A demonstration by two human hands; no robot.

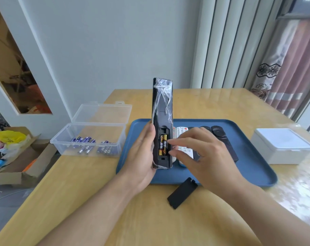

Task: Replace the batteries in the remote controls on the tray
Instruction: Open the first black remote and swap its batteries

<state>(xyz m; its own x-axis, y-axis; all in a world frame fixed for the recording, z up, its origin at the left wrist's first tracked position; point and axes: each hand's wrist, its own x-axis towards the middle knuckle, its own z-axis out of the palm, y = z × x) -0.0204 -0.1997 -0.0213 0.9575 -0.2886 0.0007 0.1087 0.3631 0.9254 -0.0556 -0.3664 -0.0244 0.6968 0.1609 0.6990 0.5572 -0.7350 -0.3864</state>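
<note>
My left hand (pixel 141 153) grips a long black remote (pixel 162 107), wrapped in clear film, upright over the blue tray (pixel 248 167), back side toward me. Its battery bay is uncovered and holds two black-and-gold batteries (pixel 163 145). My right hand (pixel 200 153) reaches in from the right, with a fingertip touching the right battery and the thumb near the bay's lower end. The black battery cover (pixel 182 192) lies on the table in front of the tray. A white remote (pixel 183 148) and black remotes (pixel 220 134) lie on the tray behind my right hand.
A clear plastic box (pixel 90 137) with its lid up, left of the tray, holds several blue batteries (pixel 90 144). A closed white box (pixel 282 144) sits to the right. A cardboard box of clutter (pixel 14 153) stands past the table's left edge.
</note>
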